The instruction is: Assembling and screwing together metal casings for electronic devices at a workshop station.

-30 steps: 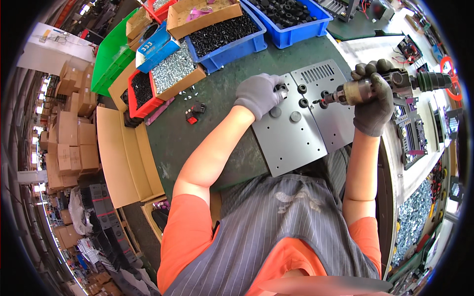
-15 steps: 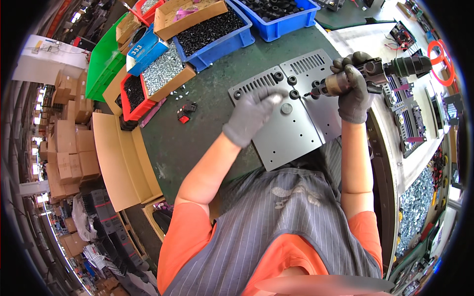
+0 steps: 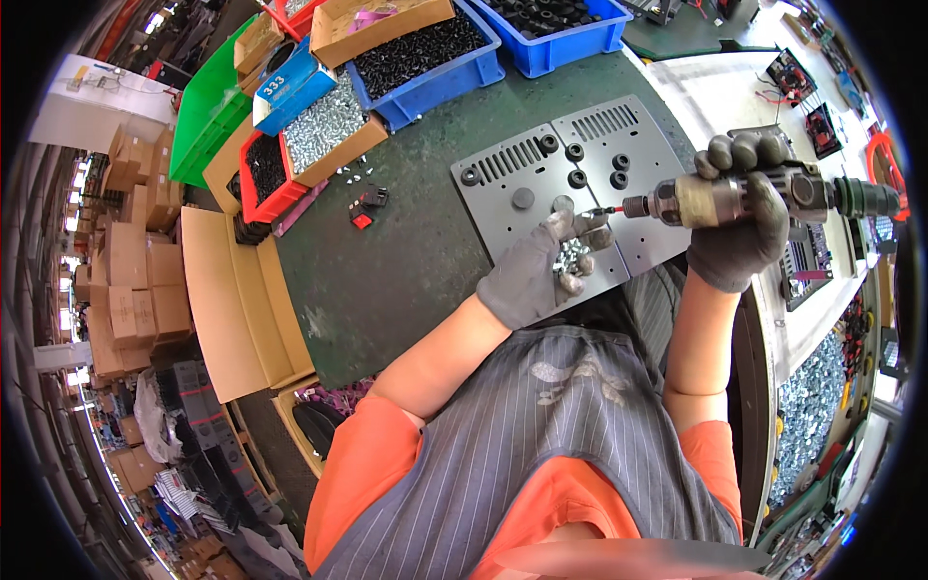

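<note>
In my right hand [image 3: 742, 217] is a power screwdriver [image 3: 710, 201], held level, its bit pointing left. My left hand [image 3: 532, 275] is turned palm up, cupping several small silver screws [image 3: 570, 256]. The left thumb and finger pinch a screw [image 3: 592, 212] at the bit's tip. Below both hands lie two grey slotted metal panels [image 3: 505, 215], side by side. Black round rubber feet [image 3: 577, 179] sit on the panels, and two flat grey discs [image 3: 523, 198] lie nearer the left hand.
Blue bins [image 3: 425, 82] of black parts line the far side of the green table [image 3: 387, 280]. A cardboard box of silver screws [image 3: 329, 130] and a red tray [image 3: 263, 184] stand at left. A small black-and-red switch [image 3: 367, 208] lies nearby. White surface [image 3: 696, 87] to the right.
My left hand has drawn back toward me and turned palm up, showing the screws. The screwdriver has moved right and toward me, its bit meeting the pinched screw.
</note>
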Demonstrator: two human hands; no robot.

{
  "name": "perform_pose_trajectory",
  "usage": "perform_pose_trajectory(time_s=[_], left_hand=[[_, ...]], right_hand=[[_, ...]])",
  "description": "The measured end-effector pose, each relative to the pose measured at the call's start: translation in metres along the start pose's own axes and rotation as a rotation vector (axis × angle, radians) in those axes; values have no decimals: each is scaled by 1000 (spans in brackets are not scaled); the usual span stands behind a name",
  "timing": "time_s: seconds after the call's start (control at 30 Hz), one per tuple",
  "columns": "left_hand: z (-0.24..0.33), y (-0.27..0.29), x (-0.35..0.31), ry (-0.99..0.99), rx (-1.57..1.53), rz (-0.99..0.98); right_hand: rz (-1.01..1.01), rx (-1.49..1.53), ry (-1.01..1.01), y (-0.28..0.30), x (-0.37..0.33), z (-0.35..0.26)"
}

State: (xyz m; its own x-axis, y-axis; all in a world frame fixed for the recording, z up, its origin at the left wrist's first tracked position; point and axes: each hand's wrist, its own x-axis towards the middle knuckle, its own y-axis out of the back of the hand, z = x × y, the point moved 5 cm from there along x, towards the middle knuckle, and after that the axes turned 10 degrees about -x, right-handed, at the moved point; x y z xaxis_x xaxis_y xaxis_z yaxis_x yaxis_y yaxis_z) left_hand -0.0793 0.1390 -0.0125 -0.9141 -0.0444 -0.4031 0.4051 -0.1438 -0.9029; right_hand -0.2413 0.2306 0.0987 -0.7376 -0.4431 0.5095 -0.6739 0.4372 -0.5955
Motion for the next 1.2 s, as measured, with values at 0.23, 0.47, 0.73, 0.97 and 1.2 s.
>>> perform_pose_trajectory(time_s=[0.23, 0.47, 0.73, 0.97, 1.2], left_hand=[[-2, 0, 0, -42, 72, -90], [-10, 0, -7, 64, -143, -108], [-7, -15, -17, -223, 239, 16], [90, -26, 9, -574, 1403, 219], [140, -23, 55, -448, 1999, 470]], right_hand=[[-23, -6, 67, -8, -13, -17], [-84, 1, 50, -15, -22, -17], [-111, 8, 115, -10, -27, -20], [386, 98, -123, 51, 13, 19], [357, -190, -140, 42, 53, 71]])
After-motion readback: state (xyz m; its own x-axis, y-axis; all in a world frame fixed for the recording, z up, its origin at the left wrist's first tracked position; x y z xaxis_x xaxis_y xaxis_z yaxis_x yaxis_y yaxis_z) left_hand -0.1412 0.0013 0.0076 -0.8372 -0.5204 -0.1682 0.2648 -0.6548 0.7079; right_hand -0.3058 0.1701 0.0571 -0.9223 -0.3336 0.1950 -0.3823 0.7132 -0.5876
